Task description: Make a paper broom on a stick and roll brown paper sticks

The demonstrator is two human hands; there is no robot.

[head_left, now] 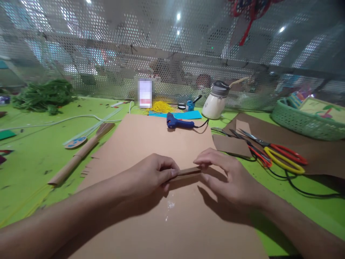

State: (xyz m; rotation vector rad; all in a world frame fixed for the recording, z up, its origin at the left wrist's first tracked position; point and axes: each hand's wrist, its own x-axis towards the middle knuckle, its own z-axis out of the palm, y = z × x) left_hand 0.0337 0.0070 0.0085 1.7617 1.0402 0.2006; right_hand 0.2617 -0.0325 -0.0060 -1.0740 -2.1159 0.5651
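Across the green table (29,158) I watch one brown strip (189,171) held crosswise over tan paper (134,140), right end angled slightly away, left hand (156,172) pinching one end, right hand (230,176) with thumb and fingers parted around the other, one glue gun (180,122) and one bottle (214,105) beyond, one basket (304,124) rightward.

Grn basket (304,124) R, wht bottle (214,106) nr mesh wall (107,72)

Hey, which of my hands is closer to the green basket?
Your right. The right hand is left of the green basket and nearer you, at the brown strip's right end; the left hand is farther left, pinching the other end.
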